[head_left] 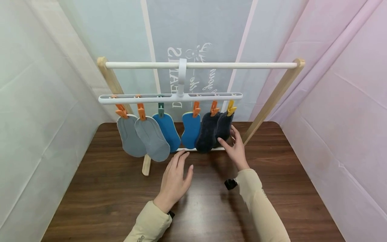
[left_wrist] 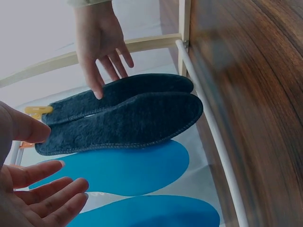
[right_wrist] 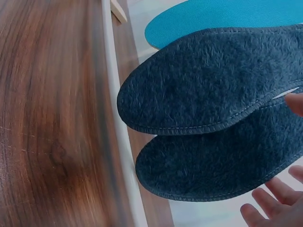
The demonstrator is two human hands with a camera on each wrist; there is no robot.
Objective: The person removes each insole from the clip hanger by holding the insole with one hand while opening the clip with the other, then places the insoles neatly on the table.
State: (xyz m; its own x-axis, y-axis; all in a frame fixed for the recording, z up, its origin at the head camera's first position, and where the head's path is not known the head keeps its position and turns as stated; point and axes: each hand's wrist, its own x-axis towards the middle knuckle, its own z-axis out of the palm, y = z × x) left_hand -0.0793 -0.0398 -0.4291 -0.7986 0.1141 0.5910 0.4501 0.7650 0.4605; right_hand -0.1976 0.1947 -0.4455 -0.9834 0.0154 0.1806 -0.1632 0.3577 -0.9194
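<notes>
Two gray insoles (head_left: 152, 139) and two blue insoles (head_left: 191, 131) hang clipped to a white hanger (head_left: 145, 98), and near them we see the left hand (head_left: 174, 179), its fingers empty and spread. Next come two dark insoles (head_left: 206, 134), with the right hand (head_left: 237, 151) beside the last, fingers wide; we cannot tell if they touch it.

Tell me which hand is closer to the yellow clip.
Right. The right hand is just below the yellow clip, at the outer dark insole; the left hand is lower and farther left, near the blue insoles.
</notes>
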